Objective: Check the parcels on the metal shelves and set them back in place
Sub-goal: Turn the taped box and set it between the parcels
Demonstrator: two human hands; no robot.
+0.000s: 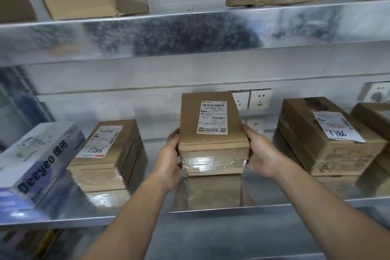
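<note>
Head view: you hold the parcel (213, 133) in both hands at the centre of the middle shelf (211, 210). Its label (213, 117) faces up at you. Left hand (168, 160) clamps the parcel's left side and right hand (260, 154) clamps its right side. Both sets of fingers (174, 136) curl onto the cardboard, w/ thumbs near the top edge. The tips on the far and under sides are hidden.

Key relation: the parcel's long axis runs front-to-back, away from you toward the wall sockets (260, 99). The taped short end is nearest you. Your hands flank the near half, so both are about equally close and neither leads.

The near bottom edge meets its own reflection in the metal. It's prob. on the shelf or just off it; can't tell which.

The free slot is straight ahead. The brown box marked 7786 (105, 154) sits to the left and another 7786 box (329, 137) to the right, both apart from the parcel. A Deeyeo carton (35, 160) lies further left. Judgement: the next move is a straight push or set-down along that axis, no turning needed.
</note>
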